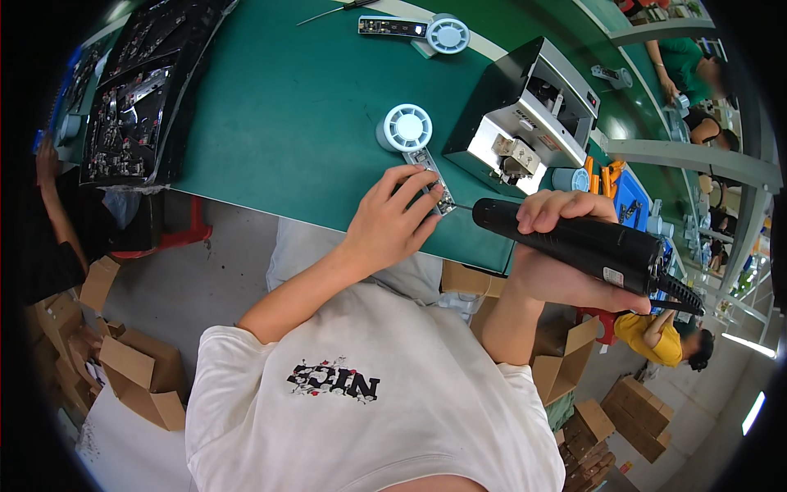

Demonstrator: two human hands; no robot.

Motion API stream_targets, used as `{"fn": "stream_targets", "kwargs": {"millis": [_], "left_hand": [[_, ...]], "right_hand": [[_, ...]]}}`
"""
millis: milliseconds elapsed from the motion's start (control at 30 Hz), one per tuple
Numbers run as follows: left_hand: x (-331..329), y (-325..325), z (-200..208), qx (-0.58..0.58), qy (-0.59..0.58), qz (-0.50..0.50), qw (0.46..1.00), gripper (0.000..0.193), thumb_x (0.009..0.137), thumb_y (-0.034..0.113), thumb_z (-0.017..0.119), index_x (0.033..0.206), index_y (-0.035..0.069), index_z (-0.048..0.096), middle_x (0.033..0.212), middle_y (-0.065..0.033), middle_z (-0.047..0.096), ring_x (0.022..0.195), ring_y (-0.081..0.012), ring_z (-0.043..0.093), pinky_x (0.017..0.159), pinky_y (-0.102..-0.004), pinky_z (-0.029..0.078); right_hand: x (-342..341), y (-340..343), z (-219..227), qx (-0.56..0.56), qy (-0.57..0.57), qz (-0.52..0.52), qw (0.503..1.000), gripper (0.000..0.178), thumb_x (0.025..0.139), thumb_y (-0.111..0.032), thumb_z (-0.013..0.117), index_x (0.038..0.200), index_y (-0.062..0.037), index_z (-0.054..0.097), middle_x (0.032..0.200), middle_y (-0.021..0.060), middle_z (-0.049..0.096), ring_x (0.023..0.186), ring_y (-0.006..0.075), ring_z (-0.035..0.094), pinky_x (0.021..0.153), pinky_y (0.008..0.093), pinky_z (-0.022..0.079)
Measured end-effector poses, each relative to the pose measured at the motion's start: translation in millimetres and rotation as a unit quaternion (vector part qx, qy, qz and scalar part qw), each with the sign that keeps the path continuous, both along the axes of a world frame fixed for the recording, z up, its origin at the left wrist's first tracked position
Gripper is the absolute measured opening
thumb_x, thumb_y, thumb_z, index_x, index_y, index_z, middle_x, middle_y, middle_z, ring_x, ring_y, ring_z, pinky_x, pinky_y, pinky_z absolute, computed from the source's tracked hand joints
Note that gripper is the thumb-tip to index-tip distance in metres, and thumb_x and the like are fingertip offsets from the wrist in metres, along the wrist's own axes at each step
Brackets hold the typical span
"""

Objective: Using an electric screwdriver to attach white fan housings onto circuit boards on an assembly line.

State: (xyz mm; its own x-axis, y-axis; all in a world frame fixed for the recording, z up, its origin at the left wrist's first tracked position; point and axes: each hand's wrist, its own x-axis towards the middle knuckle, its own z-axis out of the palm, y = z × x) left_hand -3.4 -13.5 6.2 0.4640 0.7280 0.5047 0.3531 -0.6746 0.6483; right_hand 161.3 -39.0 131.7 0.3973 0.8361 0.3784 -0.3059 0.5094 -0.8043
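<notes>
On the green bench lies a small handheld fan (407, 128) with a round light-blue head. The open handle (443, 195) bares a circuit board and points toward me. My left hand (392, 211) grips this handle from the left, fingers bent over the board and partly hiding it. In my right hand (566, 238) is a black electric screwdriver (574, 242), held nearly level with its cord trailing at the right. Its thin bit reaches to the handle's near end; whether it touches a screw is too small to tell.
A screw feeder machine (529, 123) stands right of the fan. Another open fan (448, 34) and a thin screwdriver (336, 11) lie at the back. A black tray (123, 123) of circuit boards sits left. Beyond the feeder are a blue bin (630, 197) and co-workers. Cardboard boxes (143, 373) stand below.
</notes>
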Motion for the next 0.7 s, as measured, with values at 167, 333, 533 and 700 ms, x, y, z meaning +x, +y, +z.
{"fn": "stream_targets", "kwargs": {"millis": [167, 333, 533, 700], "left_hand": [[1, 1, 2, 0.005, 0.000, -0.003, 1.000, 0.037, 0.071, 0.009, 0.079, 0.105, 0.004, 0.066, 0.119, -0.0074, 0.060, 0.111, -0.0300, 0.055, 0.084, -0.0389, 0.054], [3, 0, 3, 0.005, -0.003, -0.004, 1.000, 0.036, 0.071, 0.010, 0.078, 0.105, 0.004, 0.066, 0.120, -0.0071, 0.060, 0.111, -0.0300, 0.055, 0.084, -0.0391, 0.054], [2, -1, 2, 0.008, 0.005, 0.002, 1.000, 0.036, 0.072, 0.009, 0.078, 0.105, 0.005, 0.066, 0.120, -0.0071, 0.060, 0.112, -0.0304, 0.055, 0.087, -0.0391, 0.053], [1, -1, 2, 0.014, -0.025, -0.011, 1.000, 0.033, 0.071, 0.008, 0.078, 0.102, 0.004, 0.068, 0.119, -0.0085, 0.063, 0.112, -0.0311, 0.057, 0.088, -0.0390, 0.054]], "right_hand": [[-3, 2, -1, -0.004, 0.007, -0.002, 1.000, 0.117, 0.052, -0.106, 0.036, 0.089, 0.0042, 0.050, 0.066, 0.0135, 0.056, 0.055, 0.0236, 0.055, 0.053, 0.0342, 0.048], [-2, -1, -4, 0.041, -0.046, 0.043, 0.997, 0.117, 0.053, -0.105, 0.039, 0.091, 0.0052, 0.051, 0.068, 0.0130, 0.056, 0.057, 0.0227, 0.056, 0.055, 0.0332, 0.048], [9, -5, 16, 0.039, -0.067, 0.071, 0.994, 0.114, 0.063, -0.101, 0.035, 0.092, 0.0070, 0.054, 0.068, 0.0146, 0.057, 0.056, 0.0243, 0.058, 0.054, 0.0346, 0.048], [53, 15, 62, 0.038, -0.058, -0.061, 0.996, 0.113, 0.066, -0.101, 0.024, 0.095, 0.0037, 0.057, 0.065, 0.0133, 0.054, 0.053, 0.0247, 0.052, 0.052, 0.0371, 0.044]]}}
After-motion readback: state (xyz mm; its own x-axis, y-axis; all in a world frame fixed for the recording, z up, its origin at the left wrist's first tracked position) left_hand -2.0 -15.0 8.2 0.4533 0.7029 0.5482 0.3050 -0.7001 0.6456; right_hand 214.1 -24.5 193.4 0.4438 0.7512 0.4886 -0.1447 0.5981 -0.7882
